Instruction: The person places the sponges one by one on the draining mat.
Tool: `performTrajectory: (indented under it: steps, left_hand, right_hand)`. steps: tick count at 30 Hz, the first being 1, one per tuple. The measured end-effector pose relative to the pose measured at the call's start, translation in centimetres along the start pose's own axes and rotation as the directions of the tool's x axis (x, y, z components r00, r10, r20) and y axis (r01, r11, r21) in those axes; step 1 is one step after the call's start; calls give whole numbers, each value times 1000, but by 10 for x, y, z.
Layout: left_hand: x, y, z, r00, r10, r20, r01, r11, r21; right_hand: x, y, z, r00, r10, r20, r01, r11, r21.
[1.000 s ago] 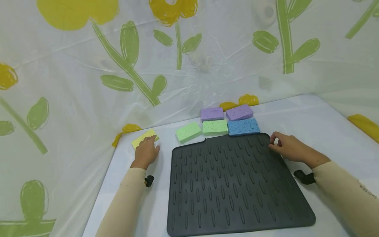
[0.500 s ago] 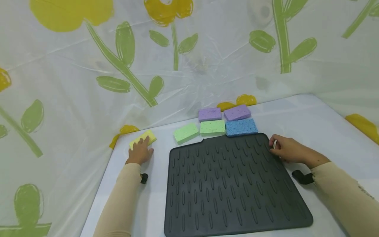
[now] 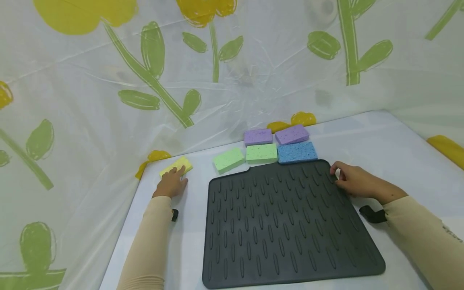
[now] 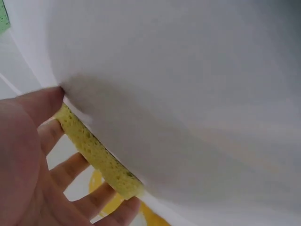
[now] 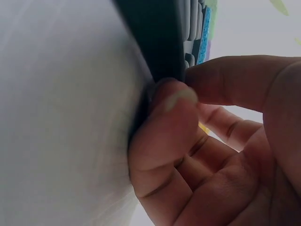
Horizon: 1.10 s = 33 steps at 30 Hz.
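Observation:
My left hand (image 3: 169, 184) lies at the near side of a yellow sponge (image 3: 184, 163), fingers spread and touching it. In the left wrist view, the yellow sponge (image 4: 99, 153) shows its porous side between the spread fingers and the table, and the thumb (image 4: 44, 101) rests on the white surface beside one end. My right hand (image 3: 357, 181) pinches the right edge of a dark drying mat (image 3: 290, 229), near its far corner. In the right wrist view, thumb and index finger close on the dark mat's edge (image 5: 157, 42); the other fingers are curled.
Behind the mat sit two green sponges (image 3: 228, 160), a blue sponge (image 3: 297, 152) touching or nearly touching its far edge, and two purple sponges (image 3: 258, 137). A flower-printed curtain (image 3: 235, 100) borders the white table (image 3: 362, 137) at the back and left.
My left hand has shifted a little left along the yellow sponge, its fingers more spread. The right hand keeps its pinch on the mat. The head view has tilted slightly.

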State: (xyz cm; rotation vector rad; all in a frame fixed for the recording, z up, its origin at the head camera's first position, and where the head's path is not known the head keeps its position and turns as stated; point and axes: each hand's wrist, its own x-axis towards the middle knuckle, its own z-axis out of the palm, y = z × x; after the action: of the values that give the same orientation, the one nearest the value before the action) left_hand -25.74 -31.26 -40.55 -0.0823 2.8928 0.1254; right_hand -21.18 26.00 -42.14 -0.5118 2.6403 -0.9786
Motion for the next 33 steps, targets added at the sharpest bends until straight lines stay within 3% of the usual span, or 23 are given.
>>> performTrajectory:
  steps: [12, 19, 24, 28, 33]
  left_hand:
    - [-3, 0, -1, 999, 10, -49, -10, 1000, -4]
    - [4, 0, -11, 996, -2, -89, 1, 1000, -11]
    - [10, -5, -16, 999, -4, -32, 1, 996, -95]
    - [15, -10, -16, 999, 21, 38, -17, 993, -121]
    - [19, -14, -16, 997, 2, 73, 9, 989, -150]
  right_hand:
    - [1, 3, 1, 1000, 10, 11, -10, 999, -30]
    - [3, 1, -1, 1000, -14, 5, 14, 999, -29]
    - [3, 0, 0, 1000, -14, -1, 14, 999, -30]
    - [2, 0, -1, 1000, -8, 1, 8, 999, -35]
    - [1, 0, 0, 1000, -5, -5, 5, 999, -45]
